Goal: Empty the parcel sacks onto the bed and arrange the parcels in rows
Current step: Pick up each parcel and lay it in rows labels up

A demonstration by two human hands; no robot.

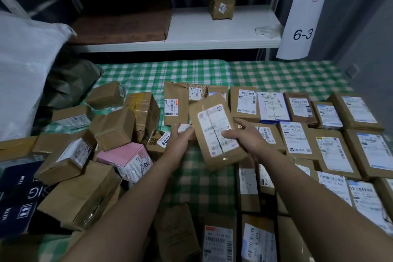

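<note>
Head view: we hold one brown parcel (214, 132) tilted above the middle of the bed (276, 74). Our right hand (244, 136) pinches its right edge, thumb across the white label and fingers behind. Our left hand (180, 136) meets the left edge; we cannot tell whether its fingers curl under.

At the right of the frame, label-up parcels lie edge to edge in rows (319, 125), running to the grey wall. At the left, a loose heap (106, 134) of boxes leans at all angles, with a pink box (125, 157) on its near side. A white sack (25, 66) bulges at the upper left.

Bare checked sheet shows in a strip below the parcel, between heap and rows, and in a wide band along the far edge, under the white shelf (212, 32).
</note>
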